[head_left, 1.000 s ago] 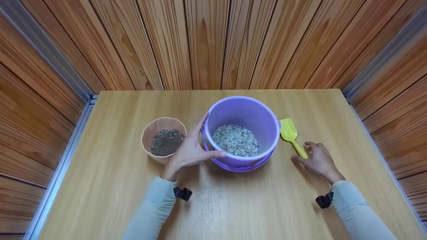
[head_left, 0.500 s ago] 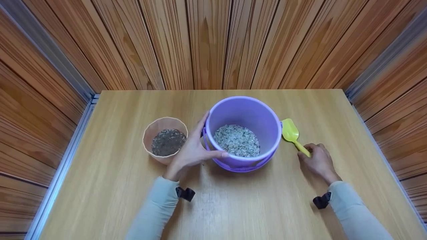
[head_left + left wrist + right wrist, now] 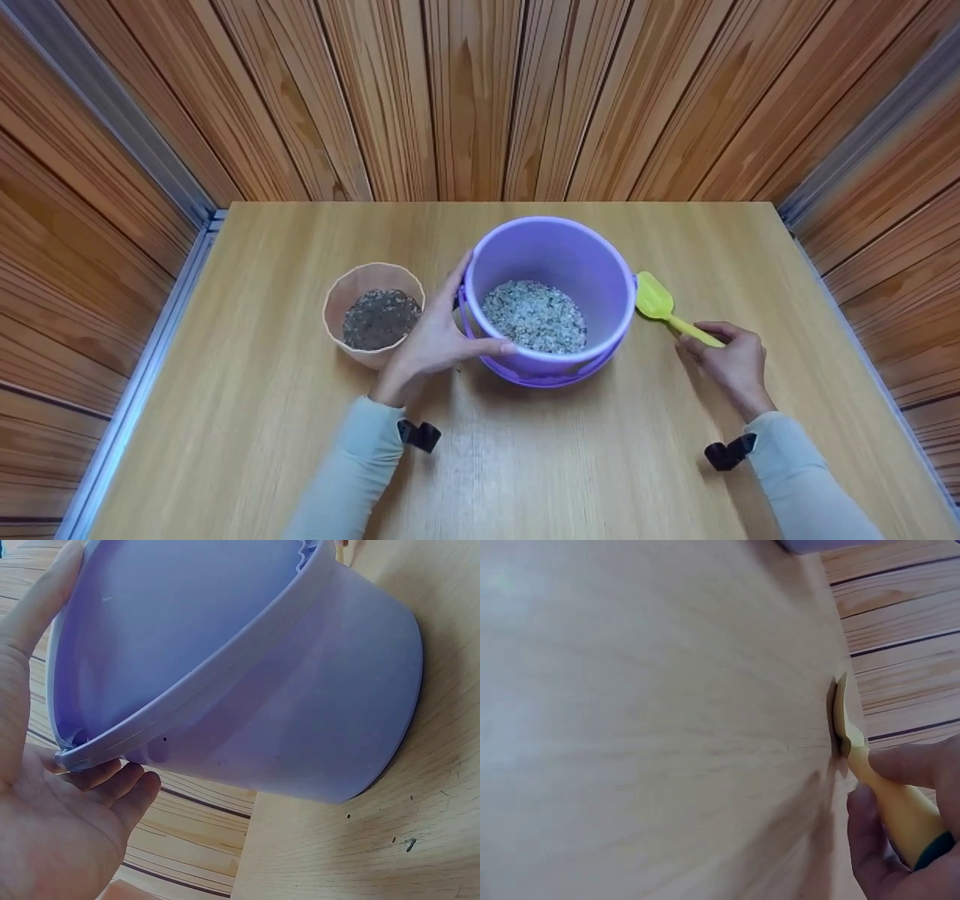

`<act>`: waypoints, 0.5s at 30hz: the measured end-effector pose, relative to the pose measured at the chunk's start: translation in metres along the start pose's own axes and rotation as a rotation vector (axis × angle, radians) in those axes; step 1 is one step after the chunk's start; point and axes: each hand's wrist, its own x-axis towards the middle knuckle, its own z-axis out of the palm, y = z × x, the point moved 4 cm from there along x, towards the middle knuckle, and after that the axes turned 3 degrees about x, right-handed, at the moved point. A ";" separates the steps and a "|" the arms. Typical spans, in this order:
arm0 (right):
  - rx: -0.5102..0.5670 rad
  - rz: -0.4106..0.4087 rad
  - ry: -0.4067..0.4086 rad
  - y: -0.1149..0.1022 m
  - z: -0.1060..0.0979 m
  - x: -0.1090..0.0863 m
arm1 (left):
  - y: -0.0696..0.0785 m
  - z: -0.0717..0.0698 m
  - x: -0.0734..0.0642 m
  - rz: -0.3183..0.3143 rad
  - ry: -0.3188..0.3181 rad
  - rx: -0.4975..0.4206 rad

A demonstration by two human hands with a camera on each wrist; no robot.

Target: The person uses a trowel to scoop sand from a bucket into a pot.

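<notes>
A purple bucket (image 3: pixel 559 251) stands mid-table with pale gravel (image 3: pixel 536 319) in its bottom and its handle hanging down the side. My left hand (image 3: pixel 431 337) grips the bucket's left side, the thumb over the rim and the other fingers spread along the outer wall (image 3: pixel 322 705). To the right of the bucket, my right hand (image 3: pixel 735 364) pinches the handle of a yellow toy shovel (image 3: pixel 656 300) between thumb and fingers. The shovel's blade points toward the bucket, low over the table, as the right wrist view of the handle (image 3: pixel 896 806) also shows.
Left of the bucket, partly behind my left wrist, is a peach flowerpot (image 3: pixel 343 292) holding dark soil (image 3: pixel 381 319). Wood-plank walls (image 3: pixel 465 105) close off the back and both sides of the table (image 3: pixel 555 465). Dark specks (image 3: pixel 409 844) lie beside the bucket.
My right hand has closed its fingers on the shovel's handle, then shifted right, drawing the handle end right and the blade slightly toward me. My left hand keeps its hold on the bucket.
</notes>
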 end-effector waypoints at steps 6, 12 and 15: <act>0.154 0.063 0.067 0.004 -0.002 0.001 | 0.000 0.001 0.000 -0.010 0.003 -0.035; 0.177 0.053 0.087 -0.002 -0.006 0.002 | 0.000 0.001 -0.001 -0.017 0.004 -0.039; 0.171 0.033 0.112 -0.008 -0.012 0.003 | 0.000 0.001 -0.001 -0.010 0.005 -0.038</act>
